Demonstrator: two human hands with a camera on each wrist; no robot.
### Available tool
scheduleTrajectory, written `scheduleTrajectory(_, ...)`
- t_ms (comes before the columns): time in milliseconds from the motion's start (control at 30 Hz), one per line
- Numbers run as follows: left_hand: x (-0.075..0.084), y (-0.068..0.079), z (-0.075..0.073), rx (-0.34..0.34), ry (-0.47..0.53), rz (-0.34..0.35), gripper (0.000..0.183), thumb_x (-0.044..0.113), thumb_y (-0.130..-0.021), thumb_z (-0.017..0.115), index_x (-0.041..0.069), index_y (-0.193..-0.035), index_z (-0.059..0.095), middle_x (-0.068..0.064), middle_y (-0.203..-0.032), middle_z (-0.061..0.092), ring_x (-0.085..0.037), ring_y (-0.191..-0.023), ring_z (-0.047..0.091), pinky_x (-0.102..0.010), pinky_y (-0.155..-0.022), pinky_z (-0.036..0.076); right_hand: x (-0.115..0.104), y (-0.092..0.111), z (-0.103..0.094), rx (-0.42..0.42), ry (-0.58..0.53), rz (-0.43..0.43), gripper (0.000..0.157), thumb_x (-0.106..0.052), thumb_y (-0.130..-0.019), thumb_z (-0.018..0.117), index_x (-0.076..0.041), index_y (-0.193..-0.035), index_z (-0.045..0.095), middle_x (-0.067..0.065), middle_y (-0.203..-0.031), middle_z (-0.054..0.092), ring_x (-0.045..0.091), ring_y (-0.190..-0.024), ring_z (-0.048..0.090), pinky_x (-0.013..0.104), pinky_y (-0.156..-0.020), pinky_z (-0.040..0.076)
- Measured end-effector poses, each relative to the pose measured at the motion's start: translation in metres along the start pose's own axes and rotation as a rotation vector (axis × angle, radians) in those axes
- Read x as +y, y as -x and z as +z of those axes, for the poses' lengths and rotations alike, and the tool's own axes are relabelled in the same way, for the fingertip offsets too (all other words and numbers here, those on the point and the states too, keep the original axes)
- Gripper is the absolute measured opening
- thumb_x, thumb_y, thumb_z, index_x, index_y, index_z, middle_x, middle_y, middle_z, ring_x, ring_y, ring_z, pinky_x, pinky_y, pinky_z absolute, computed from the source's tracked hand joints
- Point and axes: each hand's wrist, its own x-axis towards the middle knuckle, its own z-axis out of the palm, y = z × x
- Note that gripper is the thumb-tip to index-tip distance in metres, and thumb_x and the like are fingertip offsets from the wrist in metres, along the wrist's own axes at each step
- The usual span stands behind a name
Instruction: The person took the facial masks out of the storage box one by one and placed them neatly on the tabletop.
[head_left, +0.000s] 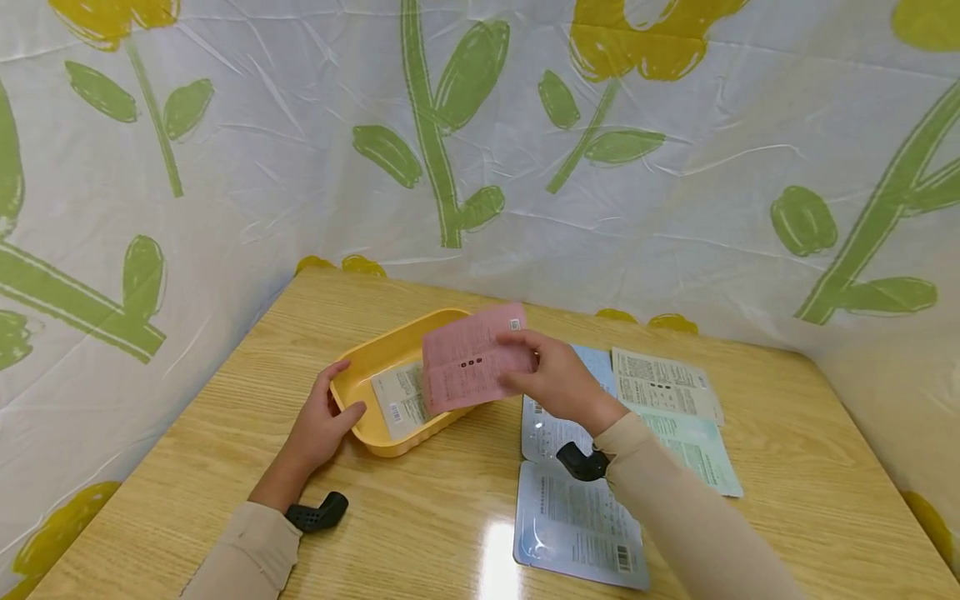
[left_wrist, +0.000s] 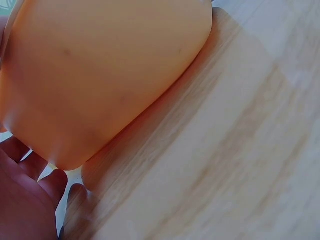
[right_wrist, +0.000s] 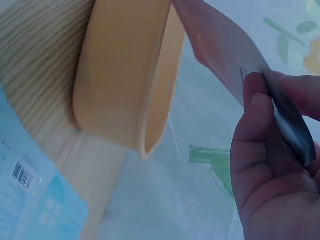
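My left hand [head_left: 318,429] grips the near left end of a yellow plastic basket [head_left: 390,350], thumb over the rim and fingers round the outside. In the left wrist view, the fingers [left_wrist: 32,165] meet the basket's end wall [left_wrist: 110,75]. A pink flat packet [head_left: 465,342], printed like a sheet mask pouch, hangs tilted over the basket's right side. My right hand [head_left: 562,379] pinches its right edge between thumb and fingers, as the right wrist view also shows. Inside the basket lies a whitish printed packet [head_left: 401,400], partly hidden by the pink one.
Right of the basket, several packets lie on the wooden table [head_left: 435,533]: a near blue one [head_left: 577,533], more blue ones partly under my right arm, a cream one [head_left: 667,387] and a green one [head_left: 701,450]. A flower-printed cloth [head_left: 300,167] hangs behind the table.
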Motion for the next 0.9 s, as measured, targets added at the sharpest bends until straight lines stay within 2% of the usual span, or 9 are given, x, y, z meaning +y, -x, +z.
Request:
scheduleTrajectory(167,0.001,0.000,0.001,-0.002,-0.005,-0.006,0.070,0.001,-0.097,0.058,0.001,-0.154,0.018,-0.026,-0.158,0.020,-0.042,-0.139,0.036,-0.018,-0.093,0.045,0.007,0.006,-0.009,0.046,0.133,0.006,0.052,-0.014,-0.090,0.070,-0.005,-0.139,0.057,0.012,-0.104,0.070,0.019,-0.073,0.061,0.033,-0.063,0.050)
scheduleTrajectory(300,0.000,0.000,0.001,-0.001,0.000,0.002,0.070,0.000,-0.097,0.057,0.000,-0.154,0.018,-0.027,-0.158,0.020,-0.043,-0.139,0.035,-0.016,-0.092,0.045,0.011,0.010,-0.015,0.042,0.215,0.042,0.052,-0.015,-0.091,0.069,-0.005,-0.141,0.055,0.006,-0.077,0.067,0.017,-0.060,0.059,0.033,-0.057,0.048)
scheduleTrajectory(400,0.000,0.000,0.001,0.001,0.001,0.006,0.070,0.000,-0.096,0.057,-0.001,-0.154,0.018,-0.027,-0.158,0.020,-0.043,-0.140,0.035,-0.015,-0.092,0.044,0.015,0.013,-0.019,0.032,0.212,0.076,0.053,-0.016,-0.092,0.069,-0.005,-0.142,0.054,0.003,-0.067,0.063,0.018,-0.056,0.060,0.033,-0.053,0.047)
scheduleTrajectory(600,-0.001,0.000,0.001,0.000,0.010,0.007,0.070,-0.001,-0.096,0.057,-0.001,-0.153,0.018,-0.027,-0.157,0.020,-0.043,-0.139,0.035,-0.015,-0.092,0.044,0.024,0.021,-0.025,0.093,0.158,0.086,0.050,-0.014,-0.092,0.071,-0.005,-0.139,0.057,0.008,-0.078,0.069,0.019,-0.061,0.065,0.033,-0.055,0.049)
scheduleTrajectory(900,0.000,0.000,0.001,-0.002,0.003,0.006,0.070,-0.001,-0.096,0.057,-0.001,-0.154,0.017,-0.027,-0.157,0.021,-0.043,-0.139,0.036,-0.016,-0.092,0.045,0.029,0.042,-0.036,0.235,0.106,0.014,0.046,-0.010,-0.091,0.073,-0.004,-0.135,0.060,0.012,-0.091,0.071,0.019,-0.067,0.065,0.030,-0.056,0.050)
